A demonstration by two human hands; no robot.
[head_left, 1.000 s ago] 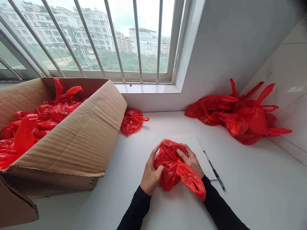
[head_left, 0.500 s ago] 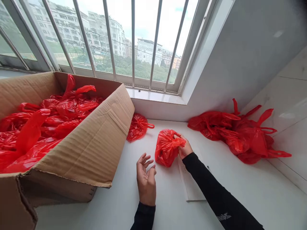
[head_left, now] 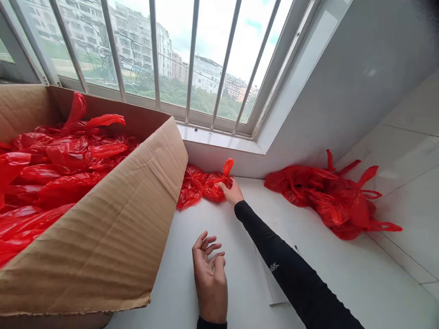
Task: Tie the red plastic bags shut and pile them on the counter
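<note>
My right hand (head_left: 232,191) reaches toward the wall below the window, its fingers closed on a knotted red plastic bag (head_left: 213,188). That bag sits on the white surface, against another red plastic bag (head_left: 190,185) beside the box. What the bags contain cannot be made out. Nearer to me, my left hand (head_left: 210,276) hovers palm up over the surface, fingers loosely curled and apart, holding nothing.
On the left stands a large cardboard box (head_left: 113,228) heaped with red plastic bags (head_left: 68,160). More red bags (head_left: 325,196) lie along the wall at right. A flat white booklet (head_left: 276,285) is partly under my right arm. Window bars (head_left: 192,59) rise behind.
My right hand has carried the red bag away from me and leftward, down beside the other bag by the wall. My left hand stays open near the same spot. The view has shifted slightly.
</note>
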